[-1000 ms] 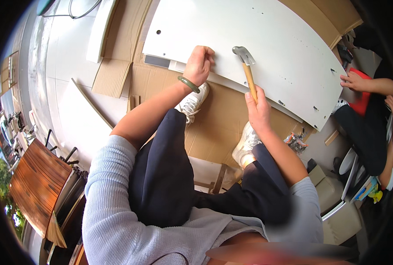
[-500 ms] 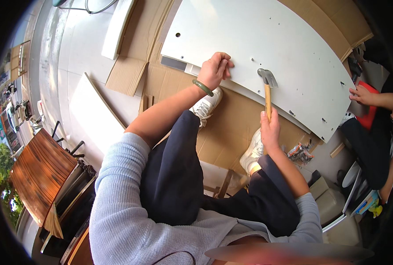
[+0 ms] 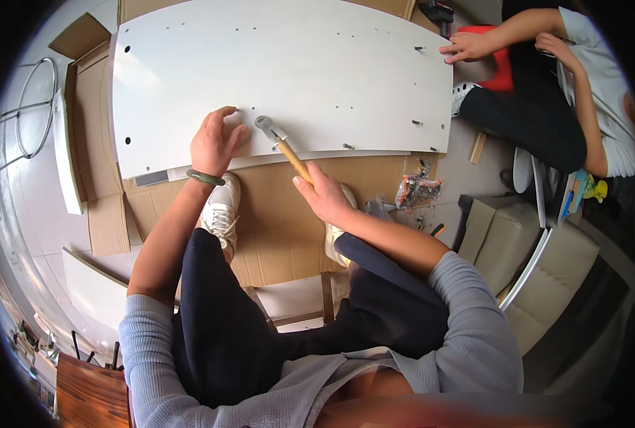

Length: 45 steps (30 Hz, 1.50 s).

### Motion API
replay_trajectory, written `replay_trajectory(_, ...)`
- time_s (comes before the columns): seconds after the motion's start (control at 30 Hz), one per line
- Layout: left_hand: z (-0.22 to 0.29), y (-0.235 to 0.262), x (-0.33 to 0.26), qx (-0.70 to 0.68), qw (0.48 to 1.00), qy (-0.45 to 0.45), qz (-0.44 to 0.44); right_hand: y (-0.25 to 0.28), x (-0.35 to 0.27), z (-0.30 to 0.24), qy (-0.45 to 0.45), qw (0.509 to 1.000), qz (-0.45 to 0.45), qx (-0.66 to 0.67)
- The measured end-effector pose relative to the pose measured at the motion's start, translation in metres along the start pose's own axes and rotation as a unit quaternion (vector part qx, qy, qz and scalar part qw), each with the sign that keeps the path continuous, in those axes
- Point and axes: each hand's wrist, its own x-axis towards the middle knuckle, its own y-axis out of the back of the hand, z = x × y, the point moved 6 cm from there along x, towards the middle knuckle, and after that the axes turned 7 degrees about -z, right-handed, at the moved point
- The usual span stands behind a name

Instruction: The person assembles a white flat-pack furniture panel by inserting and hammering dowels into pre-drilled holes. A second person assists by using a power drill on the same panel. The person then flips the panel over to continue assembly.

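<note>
A large white panel [image 3: 296, 71] with drilled holes and several small dark pegs lies flat before me, its far edge curved. My right hand [image 3: 326, 194] is wrapped round the wooden handle of a claw hammer [image 3: 294, 160]. The hammer's metal head is over the panel's near part, pointing up and left. To its left, my left hand [image 3: 216, 146], with a green bangle at the wrist, hovers at or rests on the panel. Its thumb and forefinger are apart, the forefinger's tip beside a small dark spot; nothing shows between them.
At the far right, another person's hand [image 3: 469, 47] touches the panel's edge. Bags of hardware [image 3: 419, 190] lie right of my shoes. Flattened cardboard [image 3: 275, 228] covers the floor beneath. A beige cushioned seat [image 3: 506, 239] stands at the right, and a narrow white board [image 3: 65, 153] at the left.
My view has turned, so the panel now lies level across it. My left hand's fingers have spread from a more curled pose. The hammer stays in my right hand, now nearer the left hand.
</note>
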Motion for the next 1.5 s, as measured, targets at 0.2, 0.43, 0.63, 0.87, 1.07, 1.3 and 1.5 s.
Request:
replay_trajectory(0.2,-0.001,-0.020,0.027,0.082,0.996,-0.001,-0.035,0.006,-0.010,0.011,-0.002,1.000,-0.010,0.009)
replay_trajectory(0.43,0.009,-0.024,0.025,0.098,0.995,-0.032,-0.004,0.016,-0.028,0.020,-0.005,0.999,-0.028,0.038)
replay_trajectory(0.63,0.017,-0.029,0.026,0.123,0.991,-0.048,-0.021,0.022,-0.042,0.025,0.004,0.998,-0.028,0.065)
replay_trajectory(0.87,0.000,-0.024,0.027,0.118,0.993,0.013,-0.007,0.021,-0.058,0.040,-0.004,0.997,-0.001,0.077)
replay_trajectory(1.07,0.000,-0.015,0.021,0.123,0.992,-0.021,0.009,0.031,-0.067,0.036,0.053,0.991,0.067,0.106)
replay_trajectory(1.3,-0.002,-0.012,0.019,0.099,0.995,-0.020,-0.012,0.075,-0.096,0.114,-0.048,0.941,0.244,0.231)
replay_trajectory(1.5,-0.002,-0.010,0.021,0.074,0.997,-0.024,0.003,0.086,-0.127,0.179,-0.155,0.851,0.364,0.346)
